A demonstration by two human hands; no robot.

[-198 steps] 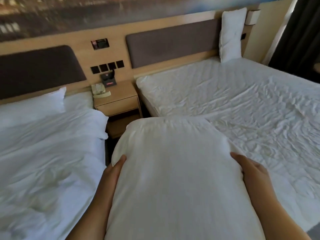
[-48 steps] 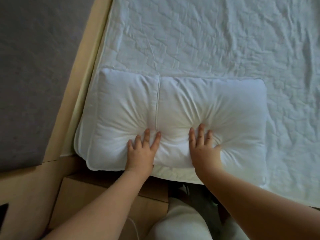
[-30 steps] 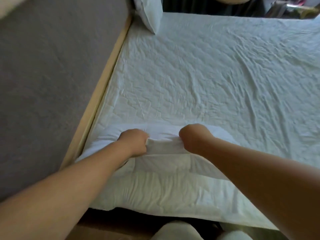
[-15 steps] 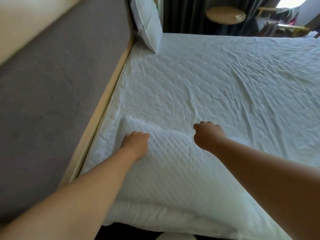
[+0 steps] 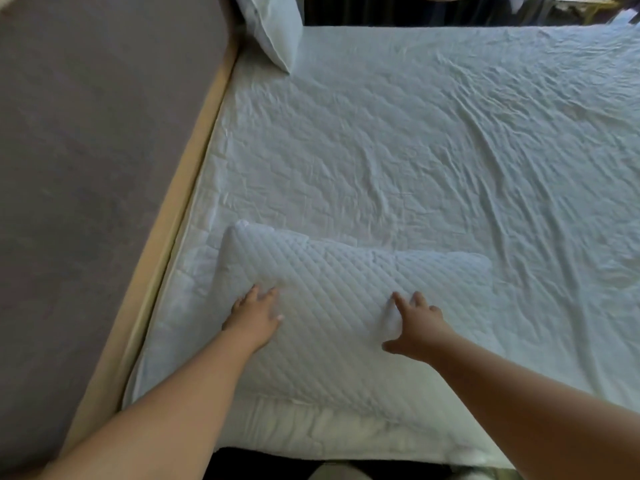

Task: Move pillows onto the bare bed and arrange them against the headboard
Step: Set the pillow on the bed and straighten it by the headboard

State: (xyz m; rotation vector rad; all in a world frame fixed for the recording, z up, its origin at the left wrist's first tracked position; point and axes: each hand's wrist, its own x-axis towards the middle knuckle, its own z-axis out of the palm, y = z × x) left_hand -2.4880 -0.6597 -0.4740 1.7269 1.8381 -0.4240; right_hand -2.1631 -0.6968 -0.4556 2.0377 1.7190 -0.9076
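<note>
A white quilted pillow (image 5: 332, 292) lies on the near corner of the bare bed (image 5: 433, 161), a short way from the grey padded headboard (image 5: 97, 168) on the left. My left hand (image 5: 254, 315) rests flat on the pillow's left part with fingers spread. My right hand (image 5: 417, 323) presses its middle, fingers apart too. Neither hand grips the fabric. A second white pillow (image 5: 273, 26) leans upright against the headboard at the far corner of the bed.
A pale wooden rail (image 5: 166, 230) runs between headboard and mattress. Dark curtains (image 5: 398, 10) hang beyond the far side of the bed. The wrinkled mattress cover stretches wide to the right. My pale trouser leg (image 5: 332, 474) shows at the bottom edge.
My hands went from clenched on the pillow's edge to open and flat on its quilted top. The pillow has settled flatter on the bed.
</note>
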